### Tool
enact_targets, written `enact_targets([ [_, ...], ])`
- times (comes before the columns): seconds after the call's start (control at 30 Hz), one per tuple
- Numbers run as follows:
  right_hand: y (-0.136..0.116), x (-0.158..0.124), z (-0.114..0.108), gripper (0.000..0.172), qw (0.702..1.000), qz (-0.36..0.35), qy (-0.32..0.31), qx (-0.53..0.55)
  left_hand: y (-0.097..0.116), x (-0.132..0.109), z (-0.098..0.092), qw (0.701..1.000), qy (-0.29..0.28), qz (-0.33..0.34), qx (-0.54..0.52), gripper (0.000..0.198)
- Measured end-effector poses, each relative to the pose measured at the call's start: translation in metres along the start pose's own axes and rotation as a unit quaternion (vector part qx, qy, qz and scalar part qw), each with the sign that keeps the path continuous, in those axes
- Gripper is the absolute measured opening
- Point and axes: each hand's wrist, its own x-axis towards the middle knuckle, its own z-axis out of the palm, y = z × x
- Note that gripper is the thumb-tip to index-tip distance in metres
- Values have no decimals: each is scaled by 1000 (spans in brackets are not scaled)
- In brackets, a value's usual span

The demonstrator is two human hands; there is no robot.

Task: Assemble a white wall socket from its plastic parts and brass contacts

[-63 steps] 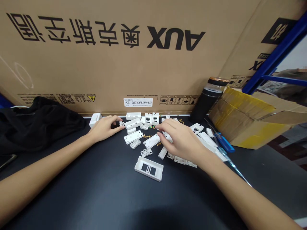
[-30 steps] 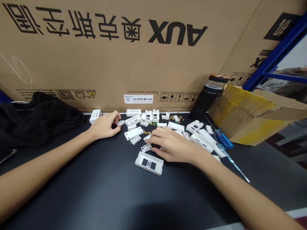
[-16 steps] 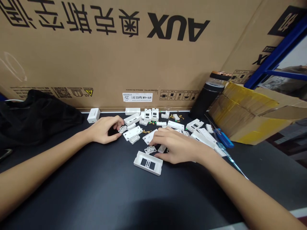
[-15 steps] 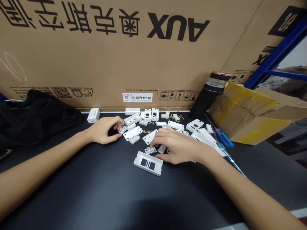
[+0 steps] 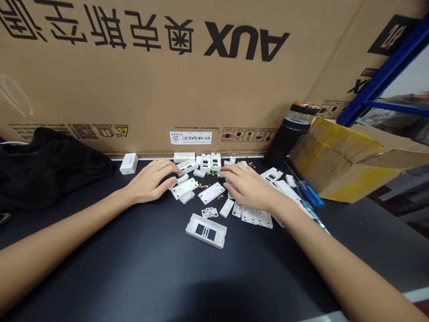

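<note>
Left hand [image 5: 149,181] narrow over small white plastic clip [image 5: 182,179], hold unclear; right hand [image 5: 248,187] wide, nothing gripped; rectangular white plastic housing [image 5: 206,231] loose on black surface [image 5: 100,268]: light, stiff, brittle-looking, best gripped by outer walls

the left hand [image 5: 149,182] and right hand [image 5: 248,185] are bare and slender.

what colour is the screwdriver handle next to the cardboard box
The screwdriver handle is bright blue, and it shows best in the head view.
</note>
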Motion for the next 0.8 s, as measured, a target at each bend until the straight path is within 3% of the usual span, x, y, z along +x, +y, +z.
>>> enact_targets([
  [0.17,13,-1,5,40,999,31,-26,-9,-3,-2,2,1000,3,-28,4,35],
  [0.6,32,-6,-13,28,996,-1,-41,80,-7,-2,7,995,17,-88,39,36],
  [0.67,36,-8,-17,24,996,-7,-46,77,-6,-2,4,995,41,-79,52,32],
  [0.8,46,-12,-19,23,996,-3,-64,69,-1,-5,-4,984,145,-11,107,19],
])
